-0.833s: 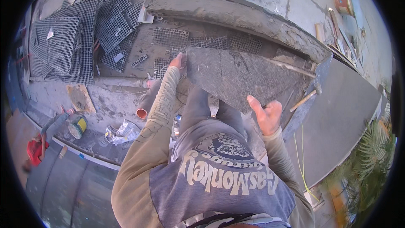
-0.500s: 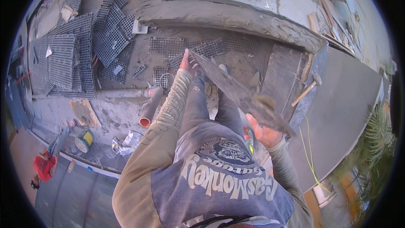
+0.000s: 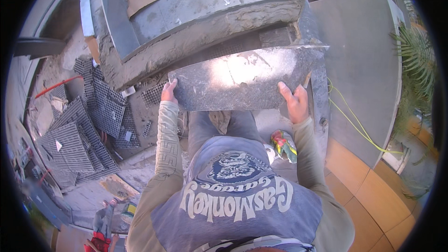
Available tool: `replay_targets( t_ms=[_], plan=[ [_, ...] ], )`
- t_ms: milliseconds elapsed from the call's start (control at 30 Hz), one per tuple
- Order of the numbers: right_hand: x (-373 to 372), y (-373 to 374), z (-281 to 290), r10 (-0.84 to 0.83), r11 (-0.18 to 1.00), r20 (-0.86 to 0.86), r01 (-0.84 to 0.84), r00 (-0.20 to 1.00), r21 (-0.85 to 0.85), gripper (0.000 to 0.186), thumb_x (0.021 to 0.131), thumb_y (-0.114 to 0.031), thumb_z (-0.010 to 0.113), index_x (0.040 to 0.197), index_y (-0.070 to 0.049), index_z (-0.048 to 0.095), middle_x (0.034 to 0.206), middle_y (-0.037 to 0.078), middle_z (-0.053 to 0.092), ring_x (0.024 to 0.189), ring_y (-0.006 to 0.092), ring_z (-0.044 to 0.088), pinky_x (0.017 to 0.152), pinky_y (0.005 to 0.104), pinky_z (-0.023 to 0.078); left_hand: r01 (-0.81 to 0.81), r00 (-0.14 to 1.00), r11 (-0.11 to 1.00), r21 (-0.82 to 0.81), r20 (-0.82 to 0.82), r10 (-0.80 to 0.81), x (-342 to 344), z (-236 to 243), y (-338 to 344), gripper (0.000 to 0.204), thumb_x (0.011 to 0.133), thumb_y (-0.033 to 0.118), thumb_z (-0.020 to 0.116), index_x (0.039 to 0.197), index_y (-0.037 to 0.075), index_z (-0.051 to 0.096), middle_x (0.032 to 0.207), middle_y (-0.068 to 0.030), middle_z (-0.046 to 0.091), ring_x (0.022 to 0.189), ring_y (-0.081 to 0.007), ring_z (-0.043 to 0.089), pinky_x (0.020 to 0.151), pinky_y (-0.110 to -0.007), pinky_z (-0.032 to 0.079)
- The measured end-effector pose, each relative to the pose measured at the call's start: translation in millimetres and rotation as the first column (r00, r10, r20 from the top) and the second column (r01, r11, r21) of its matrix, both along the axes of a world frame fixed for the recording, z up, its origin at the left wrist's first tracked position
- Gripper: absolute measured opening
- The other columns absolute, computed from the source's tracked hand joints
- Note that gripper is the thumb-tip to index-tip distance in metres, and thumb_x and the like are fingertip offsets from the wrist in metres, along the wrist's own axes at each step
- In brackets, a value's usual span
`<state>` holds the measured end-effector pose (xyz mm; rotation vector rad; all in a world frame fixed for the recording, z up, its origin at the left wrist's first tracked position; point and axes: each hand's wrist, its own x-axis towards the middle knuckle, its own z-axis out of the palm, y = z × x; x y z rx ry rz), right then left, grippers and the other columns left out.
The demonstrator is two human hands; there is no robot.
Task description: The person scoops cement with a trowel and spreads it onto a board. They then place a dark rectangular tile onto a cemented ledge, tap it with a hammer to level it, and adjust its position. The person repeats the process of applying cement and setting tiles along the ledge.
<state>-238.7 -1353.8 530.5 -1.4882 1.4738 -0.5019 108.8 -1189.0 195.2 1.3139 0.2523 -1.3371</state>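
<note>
A long dark grey stone slab point(image 3: 219, 86) with a glossy, light-reflecting face is held up across the front of my body. My left hand point(image 3: 169, 92) grips its left end, fingers hidden behind it and thumb at the edge. My right hand point(image 3: 296, 104) is closed on the lower right part, thumb on the face and the other fingers mostly out of sight. Just past my right hand, the tip of a wooden handle point(image 3: 308, 79) shows beside the slab. Behind the slab runs a low wall edged with rough mortar point(image 3: 205, 35).
At left lies a pile of black plastic grid mats point(image 3: 70, 144) with a red hose point(image 3: 58, 87). A colourful bag point(image 3: 283, 145) lies near my right forearm. A yellow cord point(image 3: 357, 128) crosses the large grey panel point(image 3: 359, 65). A person in red point(image 3: 99, 241) is at lower left.
The slab, seen nearly edge-on and slanted before, now lies across with its broad face showing. Both hands still hold it; my right hand has risen. The whole view has turned toward the right.
</note>
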Motion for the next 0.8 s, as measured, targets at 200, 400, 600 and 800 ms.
replay_targets(
  t_ms=[200,400,600,800],
  plan=[
    [-32,-88,-53,0.009,1.000,0.072,-0.008,0.997,-0.009,0.026,0.092,-0.020,0.070,0.105,0.003,0.069,0.097,0.006,0.071,0.090,0.0116,0.061,0.082,0.0296,0.047,-0.060,0.998,0.993,0.098,-0.010,0.062,-37,27,-76,0.047,0.091,0.032,0.070,0.128,0.004,0.063,0.131,-0.0099,0.062,0.121,-0.0193,0.055,0.104,-0.033,0.039],
    [2,-162,-28,0.363,0.930,0.156,-0.367,0.919,0.001,0.024,0.091,-0.014,0.072,0.108,0.003,0.069,0.103,0.007,0.071,0.094,0.0144,0.061,0.085,0.0305,0.048,-0.260,0.954,0.922,0.288,-0.072,0.292,-87,20,-71,0.086,0.080,0.056,0.076,0.146,0.008,0.048,0.152,-0.0148,0.043,0.136,-0.0332,0.041,0.115,-0.050,0.026],
    [66,-171,22,0.764,0.641,0.222,-0.754,0.607,-0.144,0.025,0.094,-0.008,0.066,0.114,0.006,0.067,0.110,0.010,0.070,0.099,0.0170,0.062,0.090,0.0313,0.048,-0.499,0.838,0.855,0.143,-0.170,0.518,-146,34,-59,0.120,0.073,0.072,0.073,0.154,-0.002,0.026,0.162,-0.0278,0.016,0.150,-0.0398,0.015,0.121,-0.053,0.012],
    [98,-93,33,0.987,0.158,0.035,-0.966,0.154,-0.206,0.032,0.094,-0.015,0.069,0.117,0.007,0.064,0.103,0.015,0.074,0.089,0.0204,0.068,0.083,0.0342,0.052,-0.618,0.784,0.704,0.349,0.343,0.518,-216,54,-19,0.116,0.072,0.071,0.074,0.145,-0.011,0.039,0.128,-0.0263,0.061,0.113,-0.0333,0.064,0.097,-0.042,0.051]
  ],
)
